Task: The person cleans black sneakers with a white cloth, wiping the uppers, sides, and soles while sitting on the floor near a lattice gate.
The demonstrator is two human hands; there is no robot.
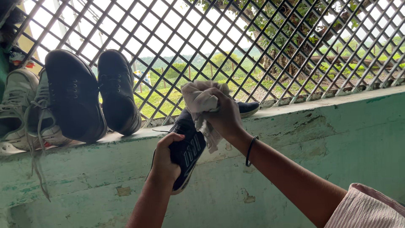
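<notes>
Grille (261, 46): dark metal lattice in a diamond pattern, filling the opening above the ledge; trees and green ground show through it.

Wall (320, 143): painted green plaster, worn and chipped in patches, topped by a narrow ledge (337, 100) that carries the footwear.

Black shoes (90, 95): a laced pair, stood on end and leaning against the grille at the left of the ledge, touching each other.

Pale sneakers (19, 105): greyish-white, just left of the black pair, partly cut off by the frame edge; loose laces hang down over the wall.

Dark sneaker (190, 145): navy with white stripes on its side, held tilted against the edge of the ledge. A second dark shoe toe (248, 107) lies on the ledge just behind it. Judged light and fairly stiff in the sole, softer in the upper; best gripped around the heel or sole, where it will not fold.

Right hand (225, 116): fingers closed around the cloth, pressing it on the sneaker's upper part; a thin dark bangle sits on the wrist, and a pale pink sleeve shows at the lower right.

Left hand (166, 158): fingers wrapped around the lower end of the dark sneaker, steadying it from below.

Cloth (202, 101): pale, crumpled rag, bunched in the right hand with a corner hanging down. Soft and limp; handles by bunching.
</notes>
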